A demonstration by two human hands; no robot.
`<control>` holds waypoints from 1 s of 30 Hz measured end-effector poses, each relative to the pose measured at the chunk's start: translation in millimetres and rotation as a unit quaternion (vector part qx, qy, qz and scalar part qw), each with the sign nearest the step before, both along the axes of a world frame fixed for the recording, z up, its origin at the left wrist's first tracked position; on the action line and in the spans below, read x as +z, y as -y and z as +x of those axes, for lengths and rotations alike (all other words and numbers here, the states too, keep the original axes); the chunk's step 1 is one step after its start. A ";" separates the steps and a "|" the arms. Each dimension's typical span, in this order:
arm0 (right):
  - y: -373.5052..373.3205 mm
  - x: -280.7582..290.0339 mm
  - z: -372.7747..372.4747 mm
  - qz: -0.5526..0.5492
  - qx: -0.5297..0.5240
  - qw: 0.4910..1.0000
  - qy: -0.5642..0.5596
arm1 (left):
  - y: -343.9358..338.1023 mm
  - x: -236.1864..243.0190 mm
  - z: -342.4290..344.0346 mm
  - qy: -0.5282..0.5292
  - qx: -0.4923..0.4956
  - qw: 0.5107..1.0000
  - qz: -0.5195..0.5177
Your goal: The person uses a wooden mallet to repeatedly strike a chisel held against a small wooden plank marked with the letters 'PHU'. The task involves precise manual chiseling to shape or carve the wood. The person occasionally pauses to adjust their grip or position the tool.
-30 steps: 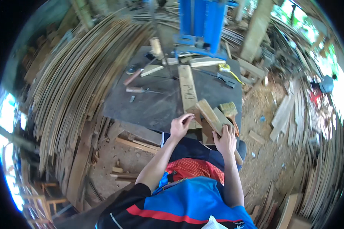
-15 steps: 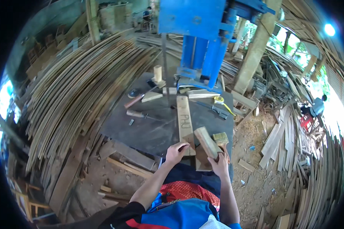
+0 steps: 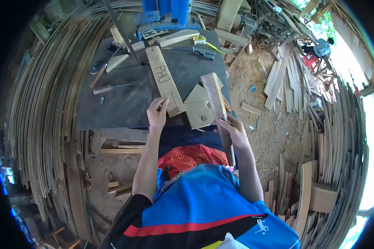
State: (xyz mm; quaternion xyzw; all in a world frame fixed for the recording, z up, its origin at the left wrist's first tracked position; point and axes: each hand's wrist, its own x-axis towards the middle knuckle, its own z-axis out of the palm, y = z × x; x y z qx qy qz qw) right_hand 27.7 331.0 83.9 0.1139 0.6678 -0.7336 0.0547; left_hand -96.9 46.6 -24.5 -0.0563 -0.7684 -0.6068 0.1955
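My dark bench (image 3: pixel 124 108) fills the middle of the workshop, with long boards (image 3: pixel 41 124) stacked along the left, thin strips (image 3: pixel 340 137) down the right and a litter-strewn dirt floor (image 3: pixel 270 128) between; farther off, someone in a light top (image 3: pixel 320 47) sits on a red seat. At the far edge rises a blue machine (image 3: pixel 166 10), its narrow blade (image 3: pixel 122 31) slanting across my view. A tape measure (image 3: pixel 200 40) and a chisel (image 3: pixel 108 88) lie about, and a marked board (image 3: pixel 164 79) runs toward me, beside an angular wooden piece (image 3: pixel 197 108). My right hand (image 3: pixel 235 132) is closed round a long wooden block (image 3: pixel 215 97), tilted up over the bench's near right corner and partly hiding that piece; my left hand (image 3: pixel 158 112) is narrowed, fingertips at the marked board's near end, whether gripping anything I cannot tell
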 end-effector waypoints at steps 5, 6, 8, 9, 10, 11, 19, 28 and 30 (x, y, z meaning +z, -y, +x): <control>-10.6 -15.7 22.6 -0.058 0.002 0.996 0.066 | -2.5 -9.0 2.1 0.037 -0.011 0.999 0.017; -9.5 -16.4 21.7 -0.038 -0.009 0.996 0.079 | -2.7 -3.2 0.0 0.044 -0.006 0.999 -0.012; -9.7 -21.6 24.0 -0.020 -0.021 0.996 0.090 | -2.1 -5.6 4.3 0.024 -0.006 0.999 -0.037; -10.4 -23.6 23.0 -0.021 -0.020 0.996 0.088 | -3.3 -5.0 2.9 0.009 -0.009 0.999 -0.048; -10.6 -25.3 22.3 -0.022 -0.018 0.996 0.085 | -4.1 -4.6 3.0 -0.006 -0.003 0.999 -0.047; -10.7 -26.5 21.2 -0.023 -0.018 0.996 0.084 | -3.2 -3.8 1.9 -0.011 -0.002 0.999 -0.052; -8.1 -31.3 16.6 0.013 -0.020 0.996 0.082 | -2.3 -4.1 0.3 -0.011 -0.011 0.997 -0.070; -0.4 -27.6 19.2 0.066 0.004 0.995 0.069 | -8.6 3.8 3.3 -0.058 -0.013 0.994 -0.092; 5.4 -22.3 16.5 0.131 0.015 0.991 0.023 | -8.7 4.6 2.0 -0.049 -0.008 0.994 -0.101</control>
